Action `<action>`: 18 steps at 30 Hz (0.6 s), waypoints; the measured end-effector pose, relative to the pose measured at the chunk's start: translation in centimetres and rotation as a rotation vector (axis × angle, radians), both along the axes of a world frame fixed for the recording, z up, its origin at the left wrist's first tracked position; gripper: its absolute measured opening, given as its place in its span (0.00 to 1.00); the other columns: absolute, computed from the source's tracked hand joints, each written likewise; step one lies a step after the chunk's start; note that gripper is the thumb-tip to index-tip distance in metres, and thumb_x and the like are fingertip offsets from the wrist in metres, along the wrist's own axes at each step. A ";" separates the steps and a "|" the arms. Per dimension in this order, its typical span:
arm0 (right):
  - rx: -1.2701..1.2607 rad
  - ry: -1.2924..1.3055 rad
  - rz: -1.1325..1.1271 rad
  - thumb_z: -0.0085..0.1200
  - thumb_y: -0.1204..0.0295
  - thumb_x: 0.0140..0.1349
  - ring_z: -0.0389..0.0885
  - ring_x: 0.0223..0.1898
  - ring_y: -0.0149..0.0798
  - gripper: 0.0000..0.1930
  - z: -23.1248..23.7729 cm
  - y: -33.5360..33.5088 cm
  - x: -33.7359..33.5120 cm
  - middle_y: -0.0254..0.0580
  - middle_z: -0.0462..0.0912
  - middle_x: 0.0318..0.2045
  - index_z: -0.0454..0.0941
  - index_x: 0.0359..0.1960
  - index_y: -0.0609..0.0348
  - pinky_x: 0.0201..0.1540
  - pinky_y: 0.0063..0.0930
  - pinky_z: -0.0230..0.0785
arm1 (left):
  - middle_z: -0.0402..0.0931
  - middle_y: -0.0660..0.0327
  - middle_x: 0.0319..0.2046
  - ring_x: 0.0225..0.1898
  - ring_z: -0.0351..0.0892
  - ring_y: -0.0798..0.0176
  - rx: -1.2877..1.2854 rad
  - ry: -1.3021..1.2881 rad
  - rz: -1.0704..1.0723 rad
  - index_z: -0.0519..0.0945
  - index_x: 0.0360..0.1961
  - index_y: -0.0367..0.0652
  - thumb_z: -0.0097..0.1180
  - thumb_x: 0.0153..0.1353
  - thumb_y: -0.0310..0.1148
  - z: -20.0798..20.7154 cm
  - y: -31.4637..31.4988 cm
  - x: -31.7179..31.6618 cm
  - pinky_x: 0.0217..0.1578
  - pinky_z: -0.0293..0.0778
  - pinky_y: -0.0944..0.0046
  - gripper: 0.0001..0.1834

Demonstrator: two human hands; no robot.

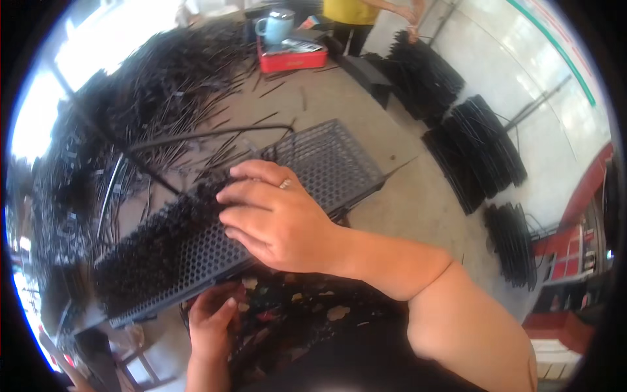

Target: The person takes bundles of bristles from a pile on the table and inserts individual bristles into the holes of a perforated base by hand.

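Observation:
A long black perforated tray runs slantwise in front of me. Its left part is thickly covered with small dark upright pieces, too blurred to name. Across the middle of the tray reaches my right hand, a ring on one finger. Its fingers are spread and bent, with the tips at the edge of the dark pieces; the thumb is hidden. Below the near edge of the tray, my left hand is curled, thumb up. Whatever lies in its palm is hidden or too dark to make out.
A big heap of thin black strips covers the left side. A bent dark rod passes over the tray's far side. Farther back stands a red box with a light-blue mug. Black bundles line the right; a person in yellow stands beyond.

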State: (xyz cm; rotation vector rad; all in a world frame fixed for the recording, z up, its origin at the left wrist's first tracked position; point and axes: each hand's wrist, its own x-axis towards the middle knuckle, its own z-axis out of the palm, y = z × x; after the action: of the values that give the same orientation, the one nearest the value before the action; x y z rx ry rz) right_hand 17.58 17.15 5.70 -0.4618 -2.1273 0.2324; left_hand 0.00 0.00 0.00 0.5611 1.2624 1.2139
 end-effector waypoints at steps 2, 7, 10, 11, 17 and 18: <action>0.067 0.078 -0.034 0.69 0.76 0.45 0.75 0.55 0.51 0.13 0.5 0.5 1.3 0.37 0.82 0.44 0.82 0.34 0.52 0.57 0.41 0.66 | 0.81 0.50 0.41 0.24 0.75 0.71 0.020 0.068 -0.059 0.75 0.52 0.31 0.58 0.59 0.24 0.6 0.7 -2.3 0.21 0.69 0.75 0.19; 0.254 0.084 -0.360 0.66 0.75 0.49 0.77 0.49 0.50 0.08 2.7 6.3 11.4 0.39 0.83 0.39 0.82 0.31 0.53 0.54 0.41 0.67 | 0.79 0.50 0.33 0.21 0.72 0.68 0.185 0.351 0.151 0.75 0.50 0.32 0.57 0.56 0.31 5.1 -2.1 -4.0 0.19 0.68 0.73 0.21; 0.013 0.079 -0.557 0.65 0.73 0.51 0.78 0.49 0.47 0.07 -0.2 10.9 14.5 0.43 0.84 0.38 0.82 0.32 0.57 0.53 0.39 0.68 | 0.79 0.56 0.34 0.26 0.75 0.69 0.376 0.320 0.417 0.76 0.50 0.33 0.56 0.59 0.28 7.8 -3.7 -10.6 0.24 0.70 0.74 0.18; -0.111 0.058 -0.634 0.65 0.72 0.52 0.78 0.49 0.47 0.08 -1.5 12.1 15.4 0.45 0.84 0.38 0.82 0.33 0.59 0.53 0.38 0.68 | 0.80 0.57 0.36 0.28 0.77 0.69 0.455 0.287 0.484 0.77 0.49 0.33 0.56 0.61 0.25 9.5 -3.2 -11.6 0.25 0.71 0.74 0.15; -0.370 -0.281 -0.780 0.64 0.68 0.55 0.71 0.58 0.51 0.24 -8.1 16.6 18.7 0.49 0.75 0.54 0.74 0.54 0.58 0.60 0.44 0.62 | 0.78 0.59 0.42 0.40 0.78 0.66 0.191 1.157 0.593 0.75 0.55 0.41 0.56 0.65 0.36 11.6 5.2 -20.3 0.36 0.72 0.71 0.19; -0.356 -0.397 -0.818 0.64 0.68 0.56 0.69 0.60 0.52 0.26 -10.2 17.6 19.2 0.49 0.72 0.57 0.72 0.57 0.56 0.61 0.47 0.60 | 0.78 0.58 0.45 0.45 0.78 0.64 0.183 1.227 0.531 0.72 0.59 0.41 0.57 0.64 0.36 12.4 7.7 -20.7 0.41 0.73 0.69 0.23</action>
State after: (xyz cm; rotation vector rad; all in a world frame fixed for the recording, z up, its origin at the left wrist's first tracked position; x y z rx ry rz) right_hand 36.83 34.76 -4.45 -1.6411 -2.0752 0.0421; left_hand -20.69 7.75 12.40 1.2608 2.4474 1.4559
